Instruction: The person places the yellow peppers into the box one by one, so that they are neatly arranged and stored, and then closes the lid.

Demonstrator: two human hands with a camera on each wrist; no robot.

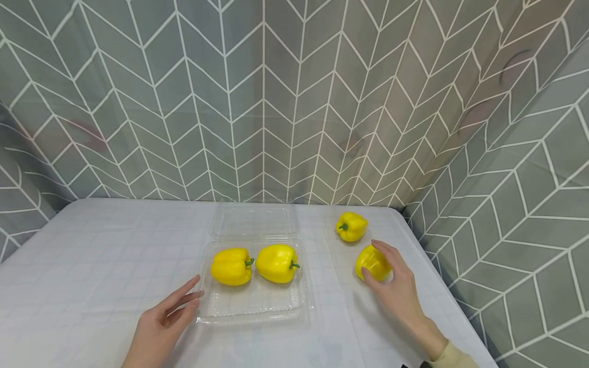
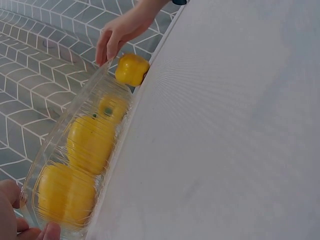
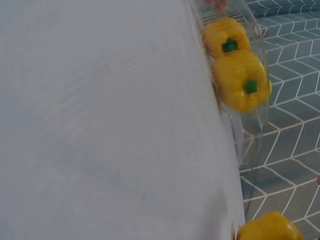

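Two yellow bell peppers, one on the left [image 1: 231, 267] and one on the right [image 1: 277, 263], lie on their sides in a clear plastic clamshell container [image 1: 248, 306] with its lid [image 1: 255, 221] folded back. My left hand [image 1: 161, 322] is at the container's left edge, fingers extended, fingertips touching or very near the rim. Over a third bell pepper [image 1: 368, 259] on the table, my right hand [image 1: 400, 291] spreads its thumb and fingers; in the left wrist view they appear above that pepper [image 2: 132, 70]. A fourth pepper [image 1: 352, 227] lies just beyond, its stem facing left.
A white cloth covers the table [image 1: 101, 255]. Grey curtains [image 1: 276, 102] with white chevron lines hang behind it and along the right side [image 1: 520, 245]. The right table edge runs close to my right hand.
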